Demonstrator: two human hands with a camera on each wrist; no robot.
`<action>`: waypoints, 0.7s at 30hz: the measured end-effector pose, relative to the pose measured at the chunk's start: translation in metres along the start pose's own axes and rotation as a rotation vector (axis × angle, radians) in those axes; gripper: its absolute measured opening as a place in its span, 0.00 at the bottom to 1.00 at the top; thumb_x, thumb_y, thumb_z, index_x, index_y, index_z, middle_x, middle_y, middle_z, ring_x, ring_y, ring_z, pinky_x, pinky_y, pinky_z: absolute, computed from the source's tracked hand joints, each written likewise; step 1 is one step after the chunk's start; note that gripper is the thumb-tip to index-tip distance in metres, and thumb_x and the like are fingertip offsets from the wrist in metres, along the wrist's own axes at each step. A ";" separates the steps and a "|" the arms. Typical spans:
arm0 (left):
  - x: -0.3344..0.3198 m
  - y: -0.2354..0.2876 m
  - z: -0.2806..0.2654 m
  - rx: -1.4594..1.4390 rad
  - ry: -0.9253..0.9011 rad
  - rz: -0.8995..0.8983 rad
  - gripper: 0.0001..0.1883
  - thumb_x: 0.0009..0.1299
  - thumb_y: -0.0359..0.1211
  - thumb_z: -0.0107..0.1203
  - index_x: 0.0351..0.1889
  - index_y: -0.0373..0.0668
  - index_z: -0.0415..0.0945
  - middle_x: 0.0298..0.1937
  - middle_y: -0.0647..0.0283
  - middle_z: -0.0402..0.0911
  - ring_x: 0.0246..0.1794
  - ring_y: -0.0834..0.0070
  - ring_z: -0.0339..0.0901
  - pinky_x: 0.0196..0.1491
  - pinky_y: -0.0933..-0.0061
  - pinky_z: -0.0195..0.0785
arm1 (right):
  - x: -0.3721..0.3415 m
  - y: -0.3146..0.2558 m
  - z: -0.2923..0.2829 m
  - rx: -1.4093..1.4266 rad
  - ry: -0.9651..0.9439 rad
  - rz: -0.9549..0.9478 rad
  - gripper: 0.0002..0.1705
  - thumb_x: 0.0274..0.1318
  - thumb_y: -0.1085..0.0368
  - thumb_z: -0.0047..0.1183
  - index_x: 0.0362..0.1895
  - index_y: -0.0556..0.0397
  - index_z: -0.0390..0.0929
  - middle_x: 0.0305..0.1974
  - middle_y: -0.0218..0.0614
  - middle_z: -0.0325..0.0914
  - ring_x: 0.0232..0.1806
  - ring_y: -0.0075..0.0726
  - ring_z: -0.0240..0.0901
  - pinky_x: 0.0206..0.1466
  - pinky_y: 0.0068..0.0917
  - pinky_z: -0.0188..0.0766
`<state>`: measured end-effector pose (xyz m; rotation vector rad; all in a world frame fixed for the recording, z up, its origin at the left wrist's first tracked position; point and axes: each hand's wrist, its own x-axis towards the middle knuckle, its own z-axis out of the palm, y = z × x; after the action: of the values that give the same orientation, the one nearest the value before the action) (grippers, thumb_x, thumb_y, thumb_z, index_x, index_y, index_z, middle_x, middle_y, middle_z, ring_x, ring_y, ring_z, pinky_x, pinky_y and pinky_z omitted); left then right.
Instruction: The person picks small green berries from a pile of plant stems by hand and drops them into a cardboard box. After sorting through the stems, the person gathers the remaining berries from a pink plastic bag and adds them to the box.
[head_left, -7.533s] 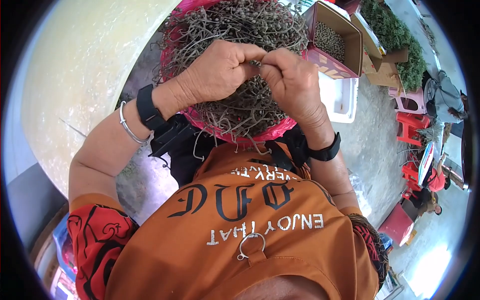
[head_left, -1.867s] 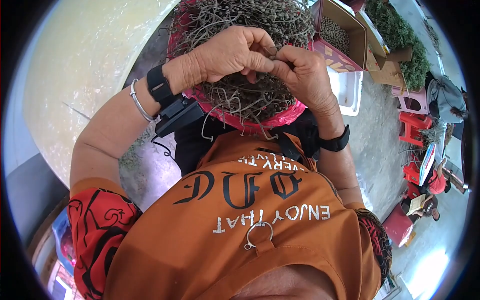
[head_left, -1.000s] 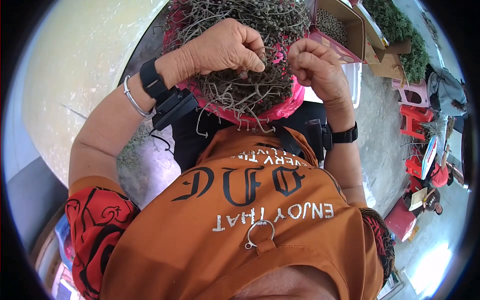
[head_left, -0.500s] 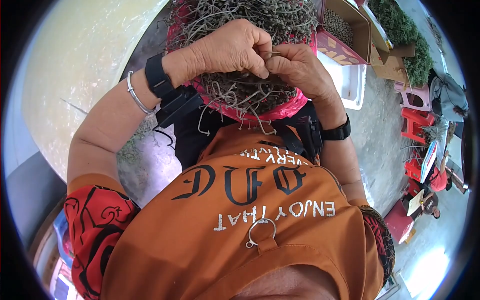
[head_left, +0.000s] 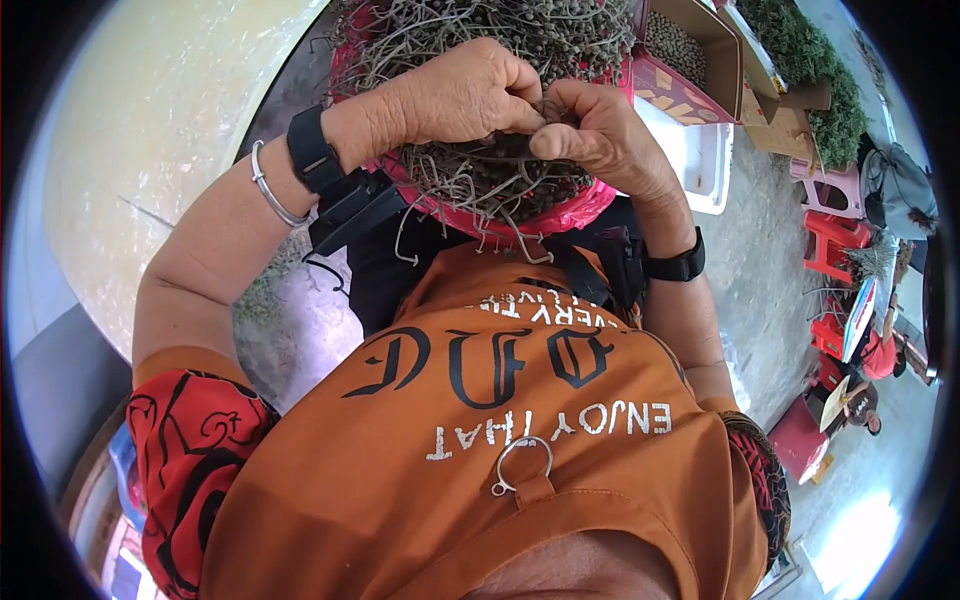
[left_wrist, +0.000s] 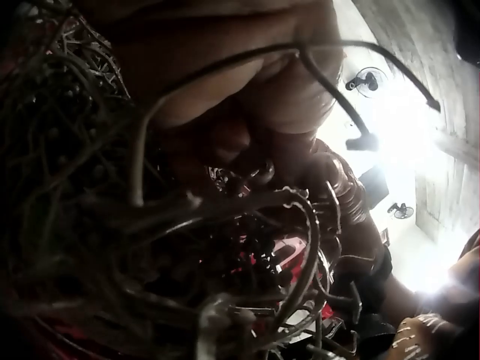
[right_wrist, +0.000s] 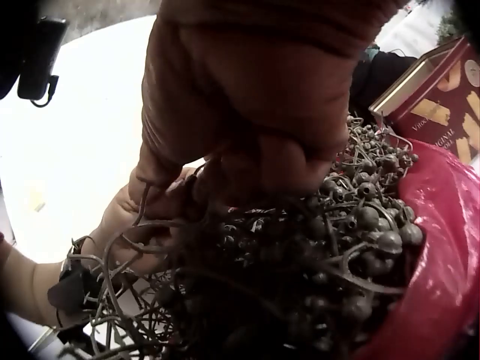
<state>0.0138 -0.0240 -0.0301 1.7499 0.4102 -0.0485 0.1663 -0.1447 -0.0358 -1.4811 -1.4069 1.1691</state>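
Partly complete: loose pods (head_left: 675, 50) lie in the box (head_left: 672, 92); heaped stems (head_left: 465, 190) fill the bag (head_left: 575, 214). Our left hand (head_left: 455, 95) pinches a stem; our right hand's (head_left: 615, 145) grip we cannot tell.

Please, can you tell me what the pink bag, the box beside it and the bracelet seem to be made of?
Bag: thin, glossy plastic, by its crinkles and bright highlights.
Box: probably cardboard with a smooth printed outside, by its thin, flat panels and plain brown inside.
Bracelet: likely polished metal, by its silvery shine; which metal, I cannot tell.
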 end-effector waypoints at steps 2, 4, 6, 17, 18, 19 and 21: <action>0.000 -0.001 0.000 -0.035 -0.012 -0.014 0.06 0.61 0.29 0.56 0.26 0.36 0.74 0.19 0.73 0.69 0.19 0.87 0.64 0.23 0.83 0.58 | 0.000 0.000 0.000 -0.099 -0.017 -0.079 0.22 0.51 0.48 0.58 0.25 0.54 0.71 0.18 0.17 0.60 0.20 0.13 0.52 0.20 0.15 0.48; 0.002 -0.004 -0.002 -0.076 -0.061 -0.013 0.06 0.61 0.29 0.56 0.26 0.36 0.74 0.20 0.72 0.70 0.20 0.87 0.64 0.23 0.84 0.59 | 0.001 -0.001 -0.001 -0.057 -0.036 -0.049 0.22 0.51 0.49 0.59 0.25 0.56 0.71 0.18 0.18 0.60 0.21 0.13 0.53 0.21 0.16 0.49; 0.002 -0.006 -0.004 -0.098 -0.085 -0.015 0.06 0.61 0.29 0.56 0.26 0.36 0.74 0.20 0.72 0.70 0.20 0.87 0.65 0.24 0.84 0.59 | 0.001 -0.001 -0.001 -0.034 -0.049 -0.034 0.22 0.50 0.50 0.59 0.25 0.56 0.71 0.18 0.18 0.60 0.21 0.14 0.53 0.21 0.17 0.49; 0.001 -0.005 -0.008 -0.203 -0.074 0.094 0.06 0.63 0.30 0.56 0.27 0.36 0.75 0.20 0.71 0.72 0.19 0.87 0.67 0.29 0.81 0.70 | -0.004 0.012 -0.003 0.703 0.015 0.055 0.05 0.53 0.67 0.48 0.26 0.54 0.70 0.18 0.26 0.62 0.17 0.19 0.50 0.19 0.16 0.48; 0.002 -0.006 -0.008 -0.205 -0.070 0.092 0.06 0.63 0.30 0.56 0.27 0.36 0.75 0.20 0.71 0.72 0.19 0.87 0.67 0.29 0.81 0.70 | -0.003 0.014 -0.005 0.703 0.011 0.056 0.05 0.53 0.67 0.48 0.26 0.54 0.70 0.18 0.26 0.62 0.17 0.19 0.50 0.19 0.16 0.48; 0.003 -0.007 -0.007 -0.275 -0.034 0.055 0.06 0.63 0.30 0.56 0.28 0.36 0.75 0.21 0.70 0.72 0.18 0.87 0.67 0.30 0.79 0.71 | -0.002 0.013 -0.007 0.817 0.062 0.041 0.05 0.53 0.68 0.47 0.27 0.55 0.70 0.18 0.26 0.62 0.17 0.19 0.51 0.19 0.16 0.48; 0.006 -0.010 -0.006 -0.411 0.034 -0.018 0.07 0.65 0.31 0.55 0.31 0.36 0.75 0.21 0.69 0.73 0.16 0.88 0.65 0.31 0.77 0.73 | 0.001 0.010 -0.010 1.042 0.173 0.006 0.04 0.52 0.70 0.45 0.28 0.56 0.69 0.19 0.28 0.63 0.17 0.20 0.51 0.19 0.15 0.49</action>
<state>0.0154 -0.0148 -0.0396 1.3436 0.4270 0.0503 0.1791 -0.1443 -0.0422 -0.7913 -0.4863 1.4082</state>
